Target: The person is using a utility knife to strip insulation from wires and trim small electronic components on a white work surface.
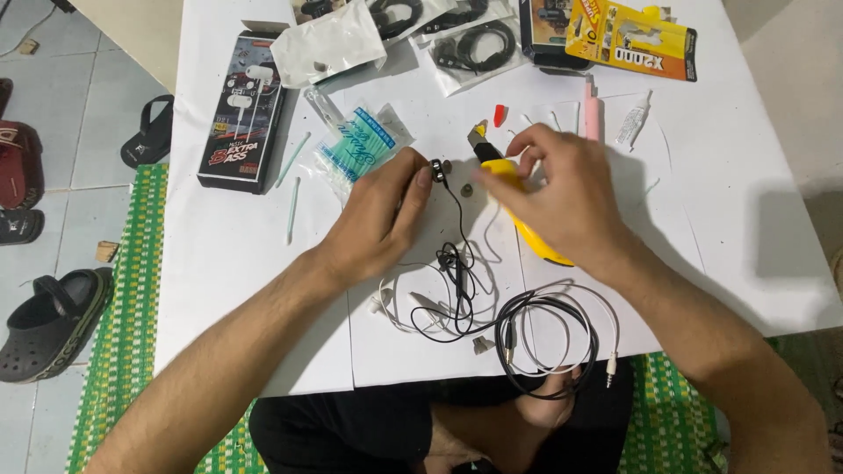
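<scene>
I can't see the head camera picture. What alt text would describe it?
Seen from above, a left hand pinches a black earbud while the right hand grips a yellow utility knife over a white table. Tangled black and white earphone cables lie near the person, with a pack of cotton swabs farther off.

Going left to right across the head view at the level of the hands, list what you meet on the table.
Black earphone box → loose green swab → bag of green swabs → left hand, pinching a black earbud → yellow utility knife under the right hand → small clear tube.
</scene>
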